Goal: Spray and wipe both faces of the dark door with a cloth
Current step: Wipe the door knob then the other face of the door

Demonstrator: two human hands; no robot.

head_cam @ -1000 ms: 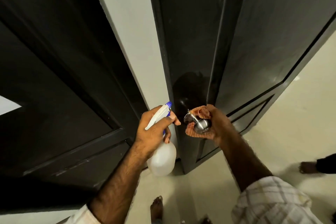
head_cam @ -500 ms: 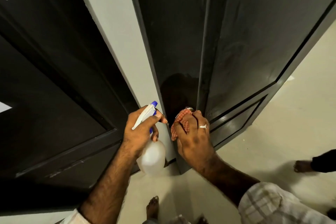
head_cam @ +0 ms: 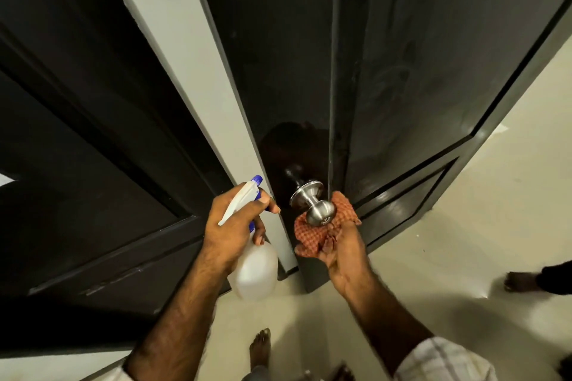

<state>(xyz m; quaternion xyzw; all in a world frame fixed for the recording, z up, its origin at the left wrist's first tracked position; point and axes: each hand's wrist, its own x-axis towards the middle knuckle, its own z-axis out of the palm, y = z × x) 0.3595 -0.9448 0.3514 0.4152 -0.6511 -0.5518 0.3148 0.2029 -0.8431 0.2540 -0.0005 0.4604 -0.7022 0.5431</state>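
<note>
Wiping the steel door knob [head_cam: 320, 213] at lower centre, the right hand [head_cam: 340, 252] cups it from below with the orange checked cloth [head_cam: 312, 233]. The left hand [head_cam: 235, 226] grips the spray bottle [head_cam: 255, 269], just left of the dark door [head_cam: 288, 71]. Judging by this, the door's broad panels need wiping next.

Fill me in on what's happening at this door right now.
A person is cleaning a dark door that stands ajar. The right hand holds an orange checked cloth cupped under and around the round steel doorknob, so the knob is being wiped at this moment. The left hand grips a white spray bottle with a blue nozzle, pointed toward the door edge beside the knob. No spray is visible. A second dark door stands to the left.
</note>
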